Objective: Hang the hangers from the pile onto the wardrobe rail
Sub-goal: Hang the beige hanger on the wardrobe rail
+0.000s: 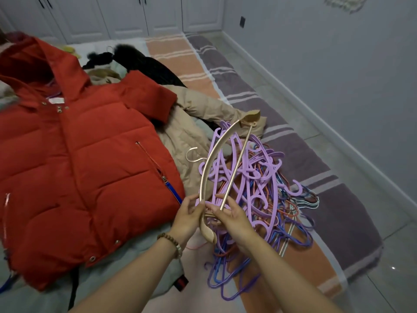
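Observation:
A tangled pile of purple, blue and orange hangers [264,193] lies on the striped bed cover, right of centre. Above it I hold a large beige wooden hanger [211,159] with a metal hook [191,154] pointing left. My left hand [188,214] grips its curved arm near the lower end. My right hand [228,213] pinches the hanger's straight bar just beside the left hand. The wardrobe [126,16] stands with its white doors closed at the far end of the room; no rail is visible.
A red padded coat [74,159] is spread over the left of the bed. A beige coat [198,114] and black garments [144,64] lie behind it. The striped cover [316,159] runs along the bed's right edge, with tiled floor [383,222] and wall to the right.

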Demonstrator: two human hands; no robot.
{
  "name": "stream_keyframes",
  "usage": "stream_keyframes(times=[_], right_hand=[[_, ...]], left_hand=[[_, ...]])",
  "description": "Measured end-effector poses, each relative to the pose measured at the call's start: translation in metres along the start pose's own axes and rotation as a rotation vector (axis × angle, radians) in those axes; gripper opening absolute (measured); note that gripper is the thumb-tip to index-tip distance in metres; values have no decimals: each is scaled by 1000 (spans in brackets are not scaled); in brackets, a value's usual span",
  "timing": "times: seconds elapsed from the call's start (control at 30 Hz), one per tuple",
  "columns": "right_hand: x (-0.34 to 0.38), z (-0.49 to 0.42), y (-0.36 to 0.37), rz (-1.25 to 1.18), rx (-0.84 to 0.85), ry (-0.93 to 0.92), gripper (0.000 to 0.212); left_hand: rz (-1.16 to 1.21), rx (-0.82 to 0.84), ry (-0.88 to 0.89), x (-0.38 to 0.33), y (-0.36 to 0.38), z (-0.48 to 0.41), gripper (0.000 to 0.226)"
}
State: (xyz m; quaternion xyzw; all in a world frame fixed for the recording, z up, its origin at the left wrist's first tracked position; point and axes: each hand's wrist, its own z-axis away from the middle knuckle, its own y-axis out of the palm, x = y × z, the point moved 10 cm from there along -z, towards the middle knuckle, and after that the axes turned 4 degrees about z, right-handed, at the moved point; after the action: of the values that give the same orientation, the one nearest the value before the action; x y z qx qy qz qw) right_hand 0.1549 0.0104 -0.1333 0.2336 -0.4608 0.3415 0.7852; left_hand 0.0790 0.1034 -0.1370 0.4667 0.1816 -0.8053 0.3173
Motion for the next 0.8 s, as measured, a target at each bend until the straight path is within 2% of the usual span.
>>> stream_keyframes(times=[0.2, 0.27, 0.4, 0.5, 0.6, 0.8], right_hand=[[88, 42, -20, -8, -111, -174, 36], [129, 66, -37, -8, -223, -227, 42], [231, 146, -87, 40, -533, -381, 67], [309, 222, -118, 91, -664, -521, 69], [376, 301, -140, 107, -713, -588, 66], [454, 460, -174, 151, -756, -547, 74]], left_hand=[[173, 25, 69, -84, 20, 30, 40], [189, 61, 126, -129, 36, 46, 35], [174, 162, 305, -237, 71, 93, 28], [138, 302, 433, -313, 107, 145, 29], [77, 469, 571, -380, 149, 215, 28], [-67, 812, 774, -461, 228, 376, 31]])
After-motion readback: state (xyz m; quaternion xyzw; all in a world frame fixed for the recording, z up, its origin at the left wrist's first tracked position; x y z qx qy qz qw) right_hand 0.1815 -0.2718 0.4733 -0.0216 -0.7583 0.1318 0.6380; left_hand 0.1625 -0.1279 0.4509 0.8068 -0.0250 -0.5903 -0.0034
